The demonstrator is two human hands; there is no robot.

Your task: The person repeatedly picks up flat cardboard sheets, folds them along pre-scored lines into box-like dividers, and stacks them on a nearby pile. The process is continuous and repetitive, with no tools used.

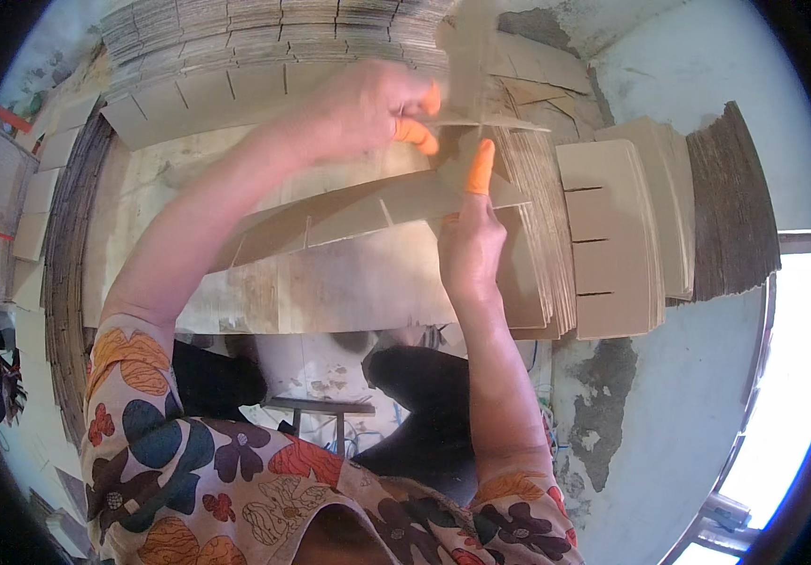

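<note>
Orange finger covers sit on fingers of both my hands. My left hand [386, 108], slightly blurred, has its fingers closed at the left end of a short cardboard strip [499, 122]. Close by, my right hand [474, 235] grips a long slotted cardboard strip [330, 224] near its right end, its covered thumb pointing away from me. The long strip slants down to the left above the work board, slots along its near edge. Another cardboard piece [469, 56], smeared by motion, stands crosswise beyond my hands. My right hand's other fingers are mostly hidden.
A pale wooden work board [349, 282] lies before me. Stacked slotted cardboard [273, 42] lines its far side, with more slotted sheets [612, 235] and a dark stack [730, 202] at right. Cardboard bundles [66, 245] stand at left. A small stool [321, 407] is below, between my legs.
</note>
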